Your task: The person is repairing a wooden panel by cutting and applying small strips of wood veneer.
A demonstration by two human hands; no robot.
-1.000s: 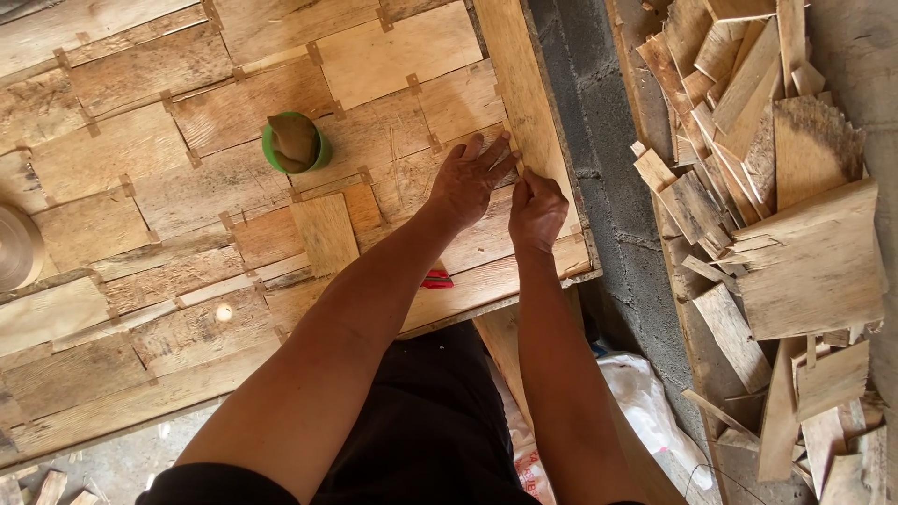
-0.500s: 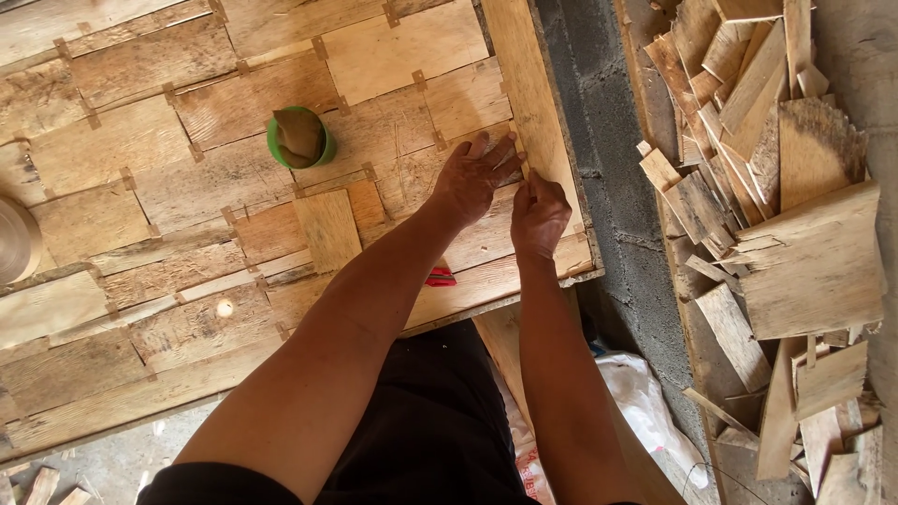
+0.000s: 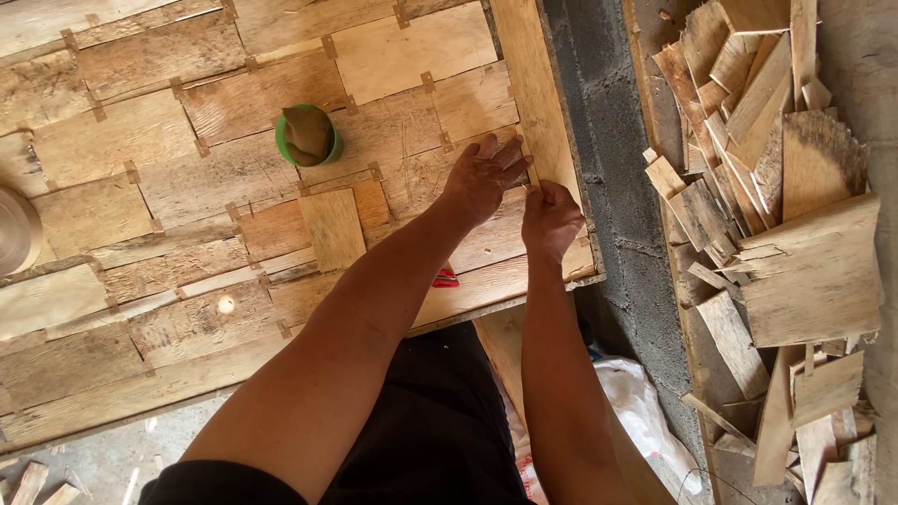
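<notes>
- Wooden sheeting covers the whole table [image 3: 140,374]: thin veneer pieces [image 3: 215,178] lie edge to edge, joined by many small tape tabs [image 3: 427,82], too many to count surely.
- One long narrow strip [image 3: 538,103] of pale veneer runs along the right edge of the sheet, from the far side down to the near corner.
- One left hand [image 3: 482,178] lies flat with fingers spread on the pieces just left of the strip, fingertips touching its edge.
- One right hand [image 3: 550,220] sits just near of it, fingers curled together and pinched at the strip's left edge; whether a small tape tab is between them I cannot tell.
- By its look the strip is light, thin and stiff along the grain, likely brittle and quick to split; I judge it is best held flat under the palm or taken by its long edges, not by a corner.
- One green cup [image 3: 309,136] with a brownish wad inside stands on the sheet, left of the hands and well apart from them.
- One small red thing [image 3: 445,278] lies beside the left forearm.
- One round pale roll [image 3: 14,234] shows at the left edge.
- Right of a grey block ledge [image 3: 608,140] lies one loose heap of wood offcuts [image 3: 776,215].
</notes>
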